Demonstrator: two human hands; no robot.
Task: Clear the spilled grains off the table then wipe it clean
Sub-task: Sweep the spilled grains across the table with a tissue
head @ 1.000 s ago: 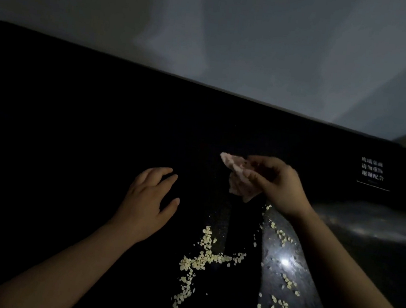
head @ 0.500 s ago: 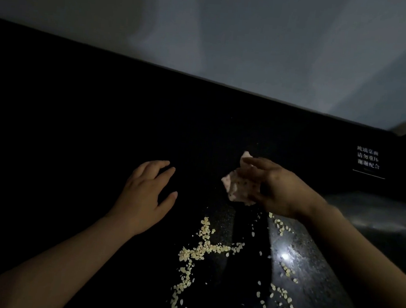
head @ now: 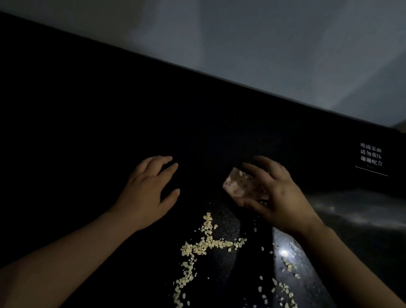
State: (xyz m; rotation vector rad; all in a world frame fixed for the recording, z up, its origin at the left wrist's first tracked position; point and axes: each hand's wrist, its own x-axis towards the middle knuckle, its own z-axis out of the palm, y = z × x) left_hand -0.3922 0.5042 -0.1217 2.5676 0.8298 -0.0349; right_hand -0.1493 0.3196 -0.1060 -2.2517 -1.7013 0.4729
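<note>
The spilled grains (head: 202, 248) lie on the dark, glossy table (head: 74, 141) in two pale trails. One is a thick crooked line running from the middle towards the near edge, with a short branch to the right. The other is a thinner scatter further right, beside a bright glint of light (head: 284, 253). Neither trail looks disturbed since a second ago.

Just beyond the far end of the grains, a crumpled pink cloth (head: 243, 187) sits under the right hand (head: 279, 201). The fingers are spread over its top and the thumb runs along its near edge, so the grip is closed on the cloth. A second ago this hand pinched the cloth by a corner and let it dangle. It has since turned palm-down and lowered, bunching the cloth beneath it. Whether the cloth touches the table cannot be told in the dim light.

The left hand (head: 148, 193) rests to the left, apart from the cloth, with straight fingers pointing away, a loose grip holding nothing, and much the same place as before.

A small sign (head: 371, 157) with white lettering stands at the far right, and a grey wall (head: 233, 32) rises behind the table.
</note>
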